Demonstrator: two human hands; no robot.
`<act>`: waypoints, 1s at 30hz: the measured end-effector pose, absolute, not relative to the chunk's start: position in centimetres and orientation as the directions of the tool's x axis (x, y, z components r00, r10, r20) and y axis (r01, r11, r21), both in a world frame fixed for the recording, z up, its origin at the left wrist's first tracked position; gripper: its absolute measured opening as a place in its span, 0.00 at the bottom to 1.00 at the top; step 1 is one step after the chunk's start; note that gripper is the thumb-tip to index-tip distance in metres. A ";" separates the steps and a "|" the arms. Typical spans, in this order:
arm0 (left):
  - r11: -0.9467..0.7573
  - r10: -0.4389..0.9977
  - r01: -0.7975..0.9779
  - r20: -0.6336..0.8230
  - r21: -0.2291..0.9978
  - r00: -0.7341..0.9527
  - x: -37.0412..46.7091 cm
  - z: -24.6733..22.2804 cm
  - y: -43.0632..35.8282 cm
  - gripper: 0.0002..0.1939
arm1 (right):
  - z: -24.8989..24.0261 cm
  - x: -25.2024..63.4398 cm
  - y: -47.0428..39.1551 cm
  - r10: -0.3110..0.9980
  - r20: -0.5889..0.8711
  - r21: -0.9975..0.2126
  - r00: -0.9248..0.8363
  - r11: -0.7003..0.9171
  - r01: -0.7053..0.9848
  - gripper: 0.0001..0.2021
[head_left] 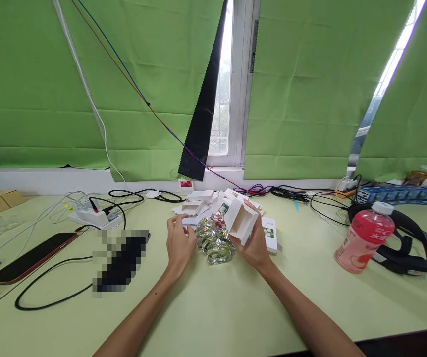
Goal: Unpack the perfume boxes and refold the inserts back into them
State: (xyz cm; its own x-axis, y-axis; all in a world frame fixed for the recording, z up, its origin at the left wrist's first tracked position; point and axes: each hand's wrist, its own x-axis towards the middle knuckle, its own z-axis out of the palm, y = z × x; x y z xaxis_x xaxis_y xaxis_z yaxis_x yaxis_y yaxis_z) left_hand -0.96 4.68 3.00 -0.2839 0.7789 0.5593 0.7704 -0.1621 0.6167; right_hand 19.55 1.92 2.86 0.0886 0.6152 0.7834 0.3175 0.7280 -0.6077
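Note:
My right hand is wrapped round a white cardboard box, whose open end faces me and shows a bare inside. To the left, my left hand holds nothing that I can make out; its fingers are bent and partly apart beside the glass bottles. Several small clear glass bottles stand bunched together between my hands. Behind them lies a heap of white boxes, some with open flaps. Another white box with a flower picture lies just right of my right hand.
A pink drink bottle and a black headset are at the right. Phones, a power strip and looping cables lie at the left. More cables run along the back edge, near a blue box.

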 end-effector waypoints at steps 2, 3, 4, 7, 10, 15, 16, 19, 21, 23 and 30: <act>-0.042 0.825 0.831 0.488 0.555 -0.284 -1.9 2.7 5.5 0.18 | 2.8 19.7 2.0 0.605 0.792 -0.593 0.080 0.733 0.334 0.41; 0.008 0.843 0.863 0.461 0.504 -0.277 -2.3 2.5 5.9 0.20 | 2.8 19.7 2.1 0.598 0.798 -0.584 0.078 0.734 0.347 0.41; 0.059 0.857 0.890 0.434 0.452 -0.277 -2.7 2.2 6.3 0.22 | 2.9 19.7 2.1 0.590 0.803 -0.575 0.078 0.734 0.361 0.41; 0.117 0.879 0.917 0.390 0.380 -0.274 -3.6 1.3 7.2 0.24 | 3.0 19.9 2.1 0.564 0.822 -0.542 0.079 0.732 0.412 0.41; 0.107 0.893 0.938 0.384 0.329 -0.236 -4.0 0.4 7.7 0.24 | 3.1 20.1 2.0 0.543 0.836 -0.510 0.078 0.716 0.477 0.40; 0.065 0.905 0.968 0.394 0.241 -0.159 -4.2 -0.5 8.3 0.24 | 3.1 21.3 2.8 0.497 0.863 -0.446 0.090 0.666 0.598 0.42; 0.058 0.907 0.972 0.395 0.229 -0.148 -4.3 -0.6 8.4 0.24 | 3.1 21.6 3.1 0.489 0.868 -0.430 0.088 0.651 0.626 0.42; 0.040 0.908 0.979 0.401 0.202 -0.120 -4.5 -0.7 8.7 0.24 | 3.0 22.8 4.0 0.475 0.876 -0.394 0.088 0.598 0.698 0.42; 0.025 0.909 0.981 0.404 0.190 -0.101 -4.5 -0.6 8.8 0.24 | 2.8 23.7 4.5 0.485 0.871 -0.377 0.076 0.561 0.737 0.42; 0.007 0.911 0.983 0.403 0.183 -0.082 -4.5 -0.5 8.8 0.24 | 2.7 24.4 5.0 0.518 0.854 -0.360 0.051 0.518 0.776 0.43; -0.017 0.918 0.983 0.393 0.185 -0.058 -4.4 -0.5 8.6 0.25 | 2.4 26.0 5.8 0.622 0.783 -0.349 0.030 0.399 0.848 0.45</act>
State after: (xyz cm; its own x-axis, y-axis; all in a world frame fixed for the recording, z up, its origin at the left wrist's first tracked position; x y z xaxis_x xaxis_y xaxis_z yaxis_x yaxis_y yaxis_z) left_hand -4.38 8.64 -0.48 -0.0581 0.9178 0.3927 0.9825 -0.0171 0.1853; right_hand 25.99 5.76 2.43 0.0298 0.6219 0.7825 0.8482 0.3985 -0.3490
